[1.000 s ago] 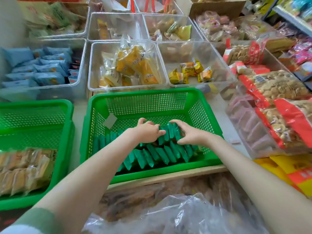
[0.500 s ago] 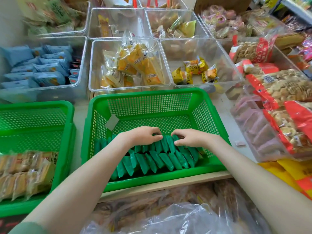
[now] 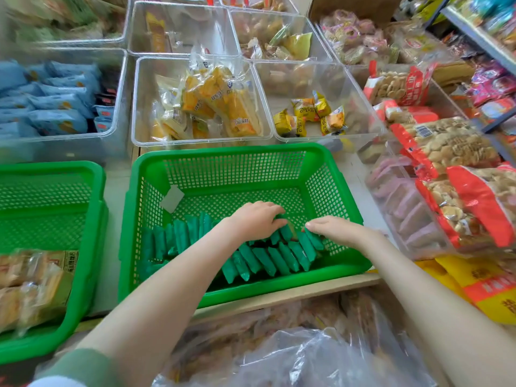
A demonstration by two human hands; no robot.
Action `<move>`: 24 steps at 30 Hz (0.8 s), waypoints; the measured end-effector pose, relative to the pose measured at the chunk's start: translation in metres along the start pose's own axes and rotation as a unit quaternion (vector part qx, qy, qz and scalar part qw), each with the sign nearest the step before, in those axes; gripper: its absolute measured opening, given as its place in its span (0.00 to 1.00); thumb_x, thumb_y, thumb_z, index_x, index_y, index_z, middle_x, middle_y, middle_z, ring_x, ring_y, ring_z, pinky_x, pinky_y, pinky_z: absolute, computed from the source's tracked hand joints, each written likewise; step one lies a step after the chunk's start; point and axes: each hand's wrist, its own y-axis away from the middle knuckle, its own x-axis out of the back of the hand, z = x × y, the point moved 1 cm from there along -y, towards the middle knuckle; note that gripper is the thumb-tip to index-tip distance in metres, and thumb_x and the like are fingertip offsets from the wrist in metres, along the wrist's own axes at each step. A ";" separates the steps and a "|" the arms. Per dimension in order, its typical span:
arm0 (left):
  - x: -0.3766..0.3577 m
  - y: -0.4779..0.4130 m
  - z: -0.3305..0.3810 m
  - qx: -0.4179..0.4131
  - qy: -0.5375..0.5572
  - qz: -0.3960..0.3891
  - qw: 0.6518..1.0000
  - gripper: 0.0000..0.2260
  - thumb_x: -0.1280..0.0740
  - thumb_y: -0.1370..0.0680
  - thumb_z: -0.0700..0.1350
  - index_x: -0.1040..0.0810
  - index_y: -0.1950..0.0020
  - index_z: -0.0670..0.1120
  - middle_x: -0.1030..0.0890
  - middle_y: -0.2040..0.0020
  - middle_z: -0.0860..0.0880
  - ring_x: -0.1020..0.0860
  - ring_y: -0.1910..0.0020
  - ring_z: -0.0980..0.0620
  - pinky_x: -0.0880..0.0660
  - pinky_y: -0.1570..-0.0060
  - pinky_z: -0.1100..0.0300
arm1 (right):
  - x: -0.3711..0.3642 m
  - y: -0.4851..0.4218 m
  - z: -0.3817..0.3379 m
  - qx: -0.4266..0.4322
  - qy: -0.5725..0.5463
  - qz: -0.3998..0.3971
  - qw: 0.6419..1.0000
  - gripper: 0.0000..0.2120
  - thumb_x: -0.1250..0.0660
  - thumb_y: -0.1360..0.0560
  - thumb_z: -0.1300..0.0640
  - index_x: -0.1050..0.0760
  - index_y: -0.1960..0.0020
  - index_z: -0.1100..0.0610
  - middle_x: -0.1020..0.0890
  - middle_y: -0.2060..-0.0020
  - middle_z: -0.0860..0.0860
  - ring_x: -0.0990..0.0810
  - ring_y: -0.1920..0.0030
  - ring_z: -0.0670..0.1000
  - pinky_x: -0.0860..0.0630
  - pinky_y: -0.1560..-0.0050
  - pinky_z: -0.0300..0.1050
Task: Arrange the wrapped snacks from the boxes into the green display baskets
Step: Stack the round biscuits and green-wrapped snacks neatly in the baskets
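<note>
The middle green basket (image 3: 231, 152) holds rows of green wrapped snacks (image 3: 268, 259) standing on edge along its near side. My left hand (image 3: 255, 220) is over the right end of the back row, fingertips curled over the tops of a few packs. Just to its right, my right hand (image 3: 336, 229) lies flat on the neighbouring packs with its fingers stretched toward the left hand. A second green basket (image 3: 50, 167) at the left holds clear-wrapped brown snacks (image 3: 33, 280).
Clear bins behind the baskets hold blue packs (image 3: 50, 101), yellow packs (image 3: 220, 101) and small yellow packs (image 3: 310, 115). Red-edged biscuit bags (image 3: 452, 146) are piled at the right. A crumpled plastic bag of snacks (image 3: 293, 358) lies below the counter edge.
Both hands lowered the bunch of green packs into the basket and now sit on the settled row. The hands have drifted slightly apart.
</note>
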 end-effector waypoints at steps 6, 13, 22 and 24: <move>-0.005 0.000 0.011 0.006 -0.043 -0.037 0.998 0.21 0.45 0.18 0.54 0.34 0.29 0.45 0.28 0.32 0.44 0.29 0.34 0.44 0.33 0.37 0.49 | -0.009 0.020 0.003 -0.001 0.051 -0.066 0.996 0.22 0.46 0.18 0.46 0.37 0.25 0.52 0.36 0.26 0.47 0.38 0.27 0.48 0.43 0.27 0.44; 0.002 0.022 0.023 0.019 -0.070 0.078 0.994 0.23 0.44 0.18 0.55 0.35 0.28 0.43 0.30 0.31 0.43 0.31 0.33 0.43 0.35 0.35 0.50 | -0.010 0.050 -0.023 0.031 0.127 0.086 0.988 0.27 0.43 0.18 0.50 0.43 0.23 0.59 0.40 0.24 0.54 0.41 0.25 0.50 0.44 0.29 0.41; 0.019 0.098 0.053 -0.016 0.001 0.145 0.989 0.21 0.42 0.19 0.50 0.35 0.27 0.45 0.28 0.34 0.43 0.27 0.37 0.41 0.30 0.41 0.49 | -0.037 0.124 -0.067 0.075 0.132 0.205 0.967 0.25 0.39 0.20 0.55 0.39 0.25 0.57 0.34 0.28 0.55 0.35 0.28 0.53 0.40 0.29 0.46; 0.024 0.123 0.056 -0.019 0.016 0.163 0.986 0.20 0.41 0.19 0.48 0.34 0.28 0.45 0.27 0.35 0.43 0.26 0.38 0.40 0.29 0.42 0.49 | -0.048 0.142 -0.084 0.090 0.131 0.225 0.961 0.23 0.40 0.21 0.56 0.37 0.26 0.56 0.32 0.29 0.54 0.33 0.29 0.53 0.38 0.30 0.48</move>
